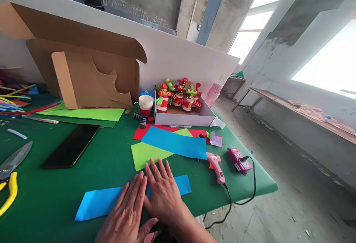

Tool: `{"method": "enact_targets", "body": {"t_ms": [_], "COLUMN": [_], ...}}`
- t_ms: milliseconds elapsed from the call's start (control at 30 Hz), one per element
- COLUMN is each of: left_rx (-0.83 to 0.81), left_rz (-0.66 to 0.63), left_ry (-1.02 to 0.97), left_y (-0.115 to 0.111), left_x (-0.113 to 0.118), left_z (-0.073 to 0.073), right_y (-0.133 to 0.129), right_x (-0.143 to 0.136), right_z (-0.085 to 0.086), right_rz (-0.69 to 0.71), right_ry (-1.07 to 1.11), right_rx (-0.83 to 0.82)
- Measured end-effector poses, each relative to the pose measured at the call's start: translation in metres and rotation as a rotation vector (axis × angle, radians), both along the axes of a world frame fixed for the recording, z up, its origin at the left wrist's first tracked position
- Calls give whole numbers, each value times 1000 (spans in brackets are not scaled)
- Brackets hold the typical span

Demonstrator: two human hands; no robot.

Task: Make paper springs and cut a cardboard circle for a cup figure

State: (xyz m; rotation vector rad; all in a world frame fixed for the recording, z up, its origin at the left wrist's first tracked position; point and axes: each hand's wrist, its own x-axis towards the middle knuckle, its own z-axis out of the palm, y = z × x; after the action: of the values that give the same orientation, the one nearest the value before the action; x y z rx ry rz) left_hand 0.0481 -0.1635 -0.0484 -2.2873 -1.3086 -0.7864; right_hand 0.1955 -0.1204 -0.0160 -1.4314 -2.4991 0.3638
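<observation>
A blue paper strip lies across the green table near its front edge. Flat on the middle of the strip rests my left hand, its fingers straight and close together, the thumb out to the side. My right hand presses flat beside it, fingers spread slightly, covering part of the strip; the strip's right end shows past it. Just beyond my fingertips are a light green sheet and a wider blue strip laid over it and over red paper.
A pink glue gun and a magenta power box with a cable sit at the right. Behind are stacked cups and a white box of red figures. A phone, scissors and cardboard stand left.
</observation>
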Motion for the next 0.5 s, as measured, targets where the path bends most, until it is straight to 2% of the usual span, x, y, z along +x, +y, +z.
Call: {"method": "enact_targets", "body": {"t_ms": [200,500], "left_rx": [10,-26], "left_rz": [-46,-1], "left_ry": [82,138], "left_y": [-6,-18], "left_x": [-23,-58], "left_z": [0,-2], "right_y": [1,-1], "right_x": [1,2], "right_z": [0,7], "right_rz": [20,13], "right_ry": [-53,-21], "right_rx": [1,-28]}}
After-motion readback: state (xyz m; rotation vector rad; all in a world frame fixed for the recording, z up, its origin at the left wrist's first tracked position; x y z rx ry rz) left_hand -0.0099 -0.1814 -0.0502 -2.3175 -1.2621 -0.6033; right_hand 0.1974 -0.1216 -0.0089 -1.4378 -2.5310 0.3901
